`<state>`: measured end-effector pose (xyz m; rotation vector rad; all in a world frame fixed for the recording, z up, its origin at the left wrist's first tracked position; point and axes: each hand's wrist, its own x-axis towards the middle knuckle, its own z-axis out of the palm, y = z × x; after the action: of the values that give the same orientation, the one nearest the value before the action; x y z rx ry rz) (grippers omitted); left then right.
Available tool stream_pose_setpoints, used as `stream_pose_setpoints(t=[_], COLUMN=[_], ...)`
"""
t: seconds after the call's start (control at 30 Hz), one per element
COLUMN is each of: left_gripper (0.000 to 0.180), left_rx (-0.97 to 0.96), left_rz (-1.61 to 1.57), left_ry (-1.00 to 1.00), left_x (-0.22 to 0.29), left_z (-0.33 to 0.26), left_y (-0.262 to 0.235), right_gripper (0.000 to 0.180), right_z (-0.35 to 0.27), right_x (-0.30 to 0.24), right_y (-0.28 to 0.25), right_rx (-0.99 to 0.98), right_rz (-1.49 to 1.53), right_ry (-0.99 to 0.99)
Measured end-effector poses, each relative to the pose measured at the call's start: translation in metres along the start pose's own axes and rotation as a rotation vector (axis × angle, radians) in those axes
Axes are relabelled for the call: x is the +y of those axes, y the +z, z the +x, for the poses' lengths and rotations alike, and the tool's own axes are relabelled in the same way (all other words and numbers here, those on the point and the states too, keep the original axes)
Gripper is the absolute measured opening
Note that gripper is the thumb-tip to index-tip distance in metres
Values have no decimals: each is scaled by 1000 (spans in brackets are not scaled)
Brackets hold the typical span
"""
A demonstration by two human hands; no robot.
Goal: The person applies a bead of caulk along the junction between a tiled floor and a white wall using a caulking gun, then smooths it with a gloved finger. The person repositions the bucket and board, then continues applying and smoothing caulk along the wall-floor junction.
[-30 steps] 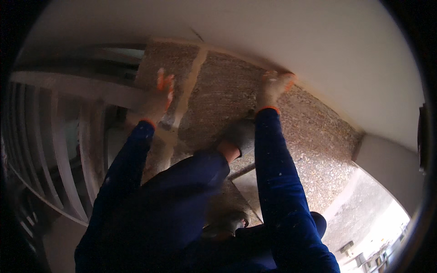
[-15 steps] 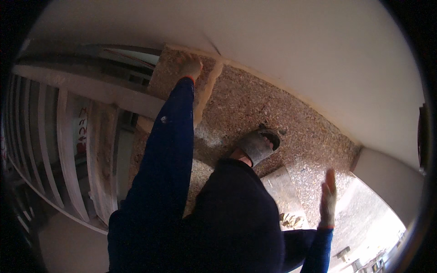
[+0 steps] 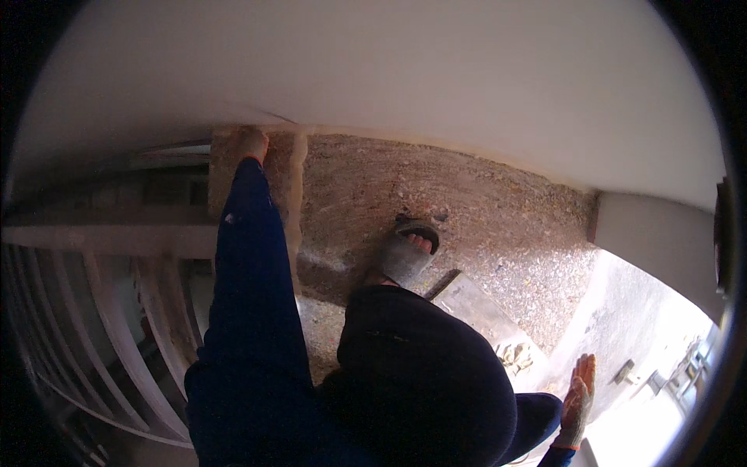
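Note:
My left hand point(image 3: 253, 142), in a pale glove with an orange cuff, reaches far ahead on a stretched arm. It rests against the brown speckled slab point(image 3: 226, 183), close to the white wall point(image 3: 436, 78); its fingers are dark and hard to make out. My right hand point(image 3: 578, 401), in a similar glove with an orange palm side, is held out at the lower right. Its fingers are straight and it holds nothing. Between the hands my foot in a grey slide sandal point(image 3: 405, 265) stands on the rough speckled floor point(image 3: 350, 187).
A pale raised strip point(image 3: 297, 194) divides the slab from the floor. At the left runs a railing point(image 3: 109, 241) with several slats. A flat board point(image 3: 475, 307) with a crumpled pale cloth-like thing point(image 3: 515, 356) lies right of my leg. Bright light falls at the lower right.
The view has turned, so the wall's base now runs more level. My left hand stays on the slab by the wall. My right hand has moved lower and slightly right, its palm side now showing.

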<state>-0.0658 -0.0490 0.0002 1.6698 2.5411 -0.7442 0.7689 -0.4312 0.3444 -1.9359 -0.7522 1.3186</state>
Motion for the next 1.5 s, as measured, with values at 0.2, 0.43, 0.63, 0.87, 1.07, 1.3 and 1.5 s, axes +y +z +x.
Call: stream_pose_setpoints(t=[0.2, 0.43, 0.63, 0.87, 1.07, 1.3, 1.5], left_gripper=[63, 77, 60, 82, 81, 81, 71], left_rx=[42, -80, 440, -189, 117, 145, 124], left_rz=[-242, -228, -485, -478, -244, -386, -262], left_ry=[-120, 80, 106, -48, -266, 115, 1100], left_x=[77, 268, 291, 148, 272, 418, 447], left_z=[-40, -180, -206, -69, -128, -249, -321], left_y=[-16, -87, -68, -67, -68, -125, -201], right_gripper=[71, 69, 69, 68, 67, 69, 71], right_z=[22, 22, 13, -18, -46, -45, -46], right_x=[-8, 0, 7, 17, 10, 0, -4], right_y=[88, 136, 104, 78, 70, 74, 71], right_rx=[-125, -382, -300, -198, -198, -197, -182], right_rz=[276, 233, 157, 163, 58, 17, 36], right_ry=[-110, -24, -34, 27, -28, -35, -14])
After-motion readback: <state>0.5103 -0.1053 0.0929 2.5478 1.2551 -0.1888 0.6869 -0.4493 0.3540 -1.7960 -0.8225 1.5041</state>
